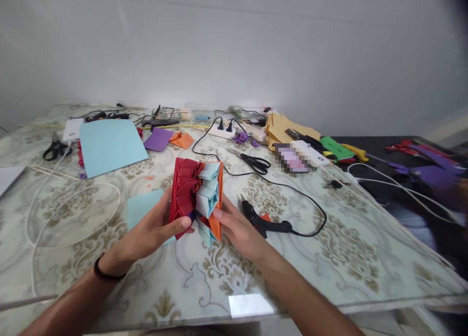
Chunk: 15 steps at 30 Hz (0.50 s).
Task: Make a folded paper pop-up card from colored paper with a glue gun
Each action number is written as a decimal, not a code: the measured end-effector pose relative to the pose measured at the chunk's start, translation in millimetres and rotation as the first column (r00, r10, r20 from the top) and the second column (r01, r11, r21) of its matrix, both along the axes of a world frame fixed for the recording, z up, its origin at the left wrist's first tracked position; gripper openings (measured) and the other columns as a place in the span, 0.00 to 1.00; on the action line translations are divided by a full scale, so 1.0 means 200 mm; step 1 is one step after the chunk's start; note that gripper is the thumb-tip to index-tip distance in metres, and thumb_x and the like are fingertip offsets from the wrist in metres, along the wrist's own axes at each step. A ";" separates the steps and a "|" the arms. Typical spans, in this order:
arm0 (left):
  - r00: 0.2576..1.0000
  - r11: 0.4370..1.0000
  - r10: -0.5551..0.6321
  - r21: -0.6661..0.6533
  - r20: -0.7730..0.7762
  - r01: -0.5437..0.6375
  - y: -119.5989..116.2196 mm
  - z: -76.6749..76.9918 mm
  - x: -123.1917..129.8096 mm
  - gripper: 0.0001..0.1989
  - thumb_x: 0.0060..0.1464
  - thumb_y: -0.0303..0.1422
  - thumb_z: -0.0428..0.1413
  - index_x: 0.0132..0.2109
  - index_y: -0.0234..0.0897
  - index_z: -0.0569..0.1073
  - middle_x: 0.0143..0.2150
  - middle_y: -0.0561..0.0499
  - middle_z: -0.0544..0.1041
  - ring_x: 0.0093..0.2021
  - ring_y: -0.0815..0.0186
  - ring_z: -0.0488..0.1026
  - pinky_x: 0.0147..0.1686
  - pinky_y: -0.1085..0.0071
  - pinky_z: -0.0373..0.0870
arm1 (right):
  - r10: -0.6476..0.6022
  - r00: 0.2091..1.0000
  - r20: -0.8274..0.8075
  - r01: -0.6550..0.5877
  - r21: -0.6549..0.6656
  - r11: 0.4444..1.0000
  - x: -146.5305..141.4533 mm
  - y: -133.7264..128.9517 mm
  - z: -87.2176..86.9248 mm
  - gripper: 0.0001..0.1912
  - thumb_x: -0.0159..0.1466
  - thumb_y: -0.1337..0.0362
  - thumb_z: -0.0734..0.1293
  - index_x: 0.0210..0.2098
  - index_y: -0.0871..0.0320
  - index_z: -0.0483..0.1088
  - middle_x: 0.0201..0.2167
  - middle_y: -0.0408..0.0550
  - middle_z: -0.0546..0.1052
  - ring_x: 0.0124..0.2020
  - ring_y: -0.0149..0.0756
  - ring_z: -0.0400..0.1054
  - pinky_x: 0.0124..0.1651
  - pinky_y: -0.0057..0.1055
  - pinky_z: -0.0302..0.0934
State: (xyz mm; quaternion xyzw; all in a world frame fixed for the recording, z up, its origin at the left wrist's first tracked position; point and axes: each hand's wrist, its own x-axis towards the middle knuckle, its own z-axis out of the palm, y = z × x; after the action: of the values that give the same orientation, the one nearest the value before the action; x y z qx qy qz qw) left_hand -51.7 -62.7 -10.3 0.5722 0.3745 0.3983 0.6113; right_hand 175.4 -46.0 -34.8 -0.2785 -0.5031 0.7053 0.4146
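Folded-paper piece (185, 187) is held over the desk (329, 287), between its left and right edges, its long axis pointed roughly away from the near edge. Its lower red side is gripped by the left hand (157, 231), its orange side by the right hand (239, 231), neither clearly nearer. Both thumbs are pressed against it; the fingers behind are partly hidden.

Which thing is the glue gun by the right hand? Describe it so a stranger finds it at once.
On the patterned tablecloth, look just right of the right hand. There lies the black glue gun, a black cord curling from its handle. Unlike the scissors behind it, it has one nozzle and no finger loops.
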 end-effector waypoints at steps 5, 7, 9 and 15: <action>0.970 0.978 0.077 -0.207 0.232 -0.028 0.01 -0.06 -0.03 0.26 0.64 0.40 0.61 0.67 0.43 0.73 0.61 0.43 0.80 0.55 0.49 0.79 0.51 0.54 0.82 | -0.098 0.986 -0.138 0.071 -0.184 0.980 0.00 0.02 0.00 0.23 0.65 0.44 0.72 0.54 0.49 0.79 0.49 0.46 0.85 0.61 0.50 0.75 0.64 0.45 0.70; 0.931 0.969 0.101 -0.249 0.352 -0.011 0.03 -0.08 -0.04 0.24 0.61 0.39 0.60 0.63 0.38 0.76 0.59 0.42 0.82 0.57 0.45 0.79 0.54 0.52 0.81 | -0.146 0.976 -0.163 0.104 -0.244 0.964 0.01 0.04 0.01 0.20 0.62 0.44 0.74 0.44 0.51 0.81 0.42 0.45 0.86 0.57 0.51 0.78 0.60 0.45 0.73; 0.895 0.959 0.145 -0.283 0.422 -0.021 0.05 -0.07 -0.05 0.23 0.58 0.37 0.60 0.59 0.35 0.79 0.56 0.42 0.84 0.58 0.45 0.79 0.57 0.52 0.79 | -0.216 0.958 -0.191 0.155 -0.290 0.944 0.02 0.06 0.02 0.17 0.59 0.46 0.76 0.39 0.50 0.80 0.38 0.44 0.86 0.54 0.50 0.79 0.58 0.44 0.74; 0.837 0.923 0.290 -0.366 0.465 -0.116 0.07 -0.03 -0.07 0.23 0.53 0.34 0.58 0.55 0.35 0.80 0.51 0.44 0.86 0.52 0.48 0.82 0.50 0.58 0.80 | -0.246 0.947 -0.208 0.168 -0.332 0.928 0.05 0.08 0.06 0.27 0.57 0.38 0.76 0.45 0.51 0.81 0.43 0.47 0.87 0.55 0.54 0.78 0.58 0.48 0.72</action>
State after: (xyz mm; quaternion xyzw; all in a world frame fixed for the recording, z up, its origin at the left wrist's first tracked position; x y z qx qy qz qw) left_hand -65.3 -48.9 -17.2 0.2946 0.3184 0.5321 0.7272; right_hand 186.0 -29.4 -22.6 -0.3025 -0.2983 0.7563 0.4975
